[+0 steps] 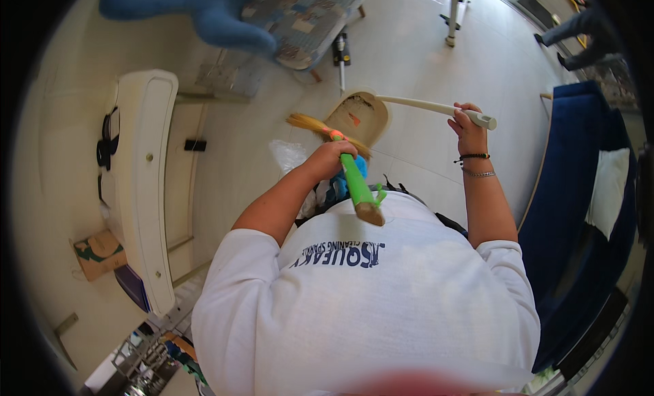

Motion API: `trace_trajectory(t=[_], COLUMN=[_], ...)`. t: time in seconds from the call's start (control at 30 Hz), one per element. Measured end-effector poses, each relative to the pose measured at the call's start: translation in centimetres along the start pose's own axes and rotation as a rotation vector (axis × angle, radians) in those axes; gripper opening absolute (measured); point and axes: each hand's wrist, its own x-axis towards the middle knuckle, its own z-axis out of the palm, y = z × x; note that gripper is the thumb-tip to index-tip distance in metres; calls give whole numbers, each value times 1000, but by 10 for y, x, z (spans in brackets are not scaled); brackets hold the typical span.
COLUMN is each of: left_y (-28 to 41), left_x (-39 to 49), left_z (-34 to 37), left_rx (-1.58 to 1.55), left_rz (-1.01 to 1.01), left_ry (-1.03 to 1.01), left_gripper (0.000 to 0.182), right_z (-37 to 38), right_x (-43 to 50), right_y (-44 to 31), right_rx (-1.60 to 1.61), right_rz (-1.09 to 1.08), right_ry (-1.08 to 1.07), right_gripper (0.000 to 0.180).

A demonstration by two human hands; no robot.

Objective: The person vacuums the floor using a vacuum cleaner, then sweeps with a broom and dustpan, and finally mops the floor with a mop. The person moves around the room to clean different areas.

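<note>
My left hand point(334, 158) grips a straw broom point(360, 189) just below its orange binding, and the green-wrapped handle points back towards my chest. The broom's yellow bristles point(308, 123) spread out beside and partly over the near edge of a beige dustpan point(357, 117). Dark sweepings point(360, 101) lie along the far inner side of the pan, with a small orange scrap point(354, 119) on its floor. Away to the right, my right hand point(469, 123) is closed round the end of the dustpan's long pale handle point(416, 104).
A white desk point(148, 191) stands left, a blue patterned seat point(299, 23) ahead. A dark blue sofa point(562, 207) runs along the right. On the tiled floor lie a flat mop point(341, 51) and clear plastic point(287, 155). Another person's legs point(577, 38) show far right.
</note>
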Motion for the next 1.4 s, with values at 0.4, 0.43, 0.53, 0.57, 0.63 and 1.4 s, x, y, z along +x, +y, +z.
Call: trace_trajectory(t=[0.4, 0.43, 0.53, 0.57, 0.63, 1.4], left_y=[108, 116, 150, 163, 191, 370], left_x=[260, 284, 356, 383, 430, 940], left_z=[41, 41, 37, 37, 37, 106], left_rx=[149, 164, 192, 202, 215, -56], left_rz=[286, 335, 433, 459, 498, 309], left_ry=[-612, -631, -666, -679, -718, -523], left_gripper=[30, 28, 26, 27, 27, 42], right_z=[-162, -170, -194, -203, -223, -553], right_x=[67, 74, 90, 97, 111, 397], right_y=[-90, -102, -137, -147, -164, -278], right_rx=[43, 48, 69, 71, 106, 412], right_rz=[-106, -110, -130, -127, -145, -113], right_ry=[447, 487, 615, 654, 731, 1217], right_gripper=[17, 17, 19, 19, 20, 46])
